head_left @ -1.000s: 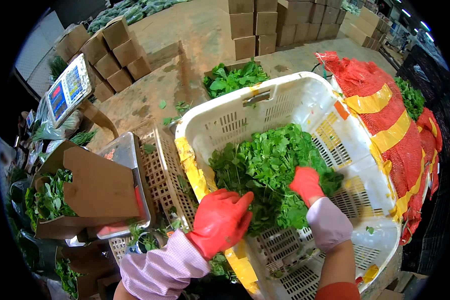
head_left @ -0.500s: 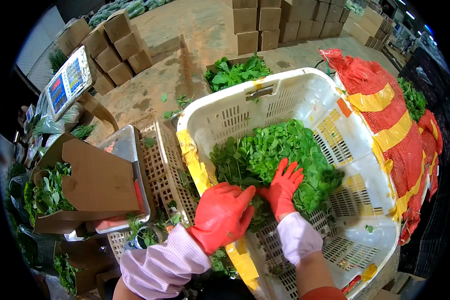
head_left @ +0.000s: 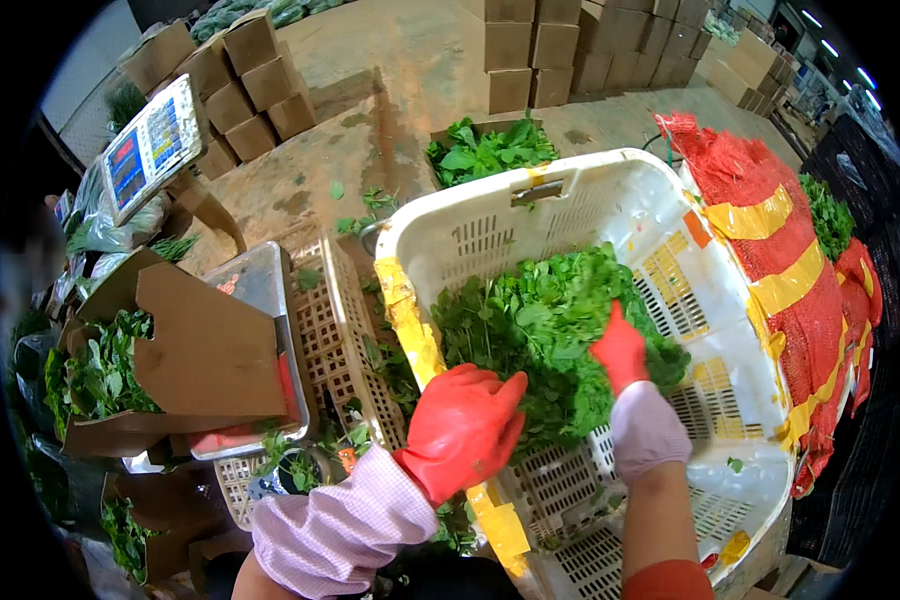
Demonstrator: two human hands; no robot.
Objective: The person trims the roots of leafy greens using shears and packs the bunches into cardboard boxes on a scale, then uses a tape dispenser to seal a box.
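Note:
A large white plastic basket (head_left: 470, 208) holds a heap of leafy green sprigs (head_left: 540, 318). My right hand (head_left: 622, 350), in a red rubber glove, reaches into the heap. Its fingers are closed on some of the leafy greens, one finger points away from me, and the leaves beside it are blurred. My left hand (head_left: 462, 430), also red-gloved, hovers at the basket's left rim, which is wrapped in yellow tape. The fingers of that hand are half bent and apart, with nothing visible in them. Pale checked sleeve covers reach up both forearms.
Left of the basket stand a beige plastic crate (head_left: 332, 330), a weighing scale with a display (head_left: 150, 150), and a carton (head_left: 205, 345) of greens on its metal tray. Red mesh sacks (head_left: 745, 200) line the right side. Stacked cardboard boxes (head_left: 560, 55) stand farther off.
My right hand has moved right and farther away over the greens, going from spread fingers to closed. My left hand has shifted slightly right in the picture. The whole view has shifted a little.

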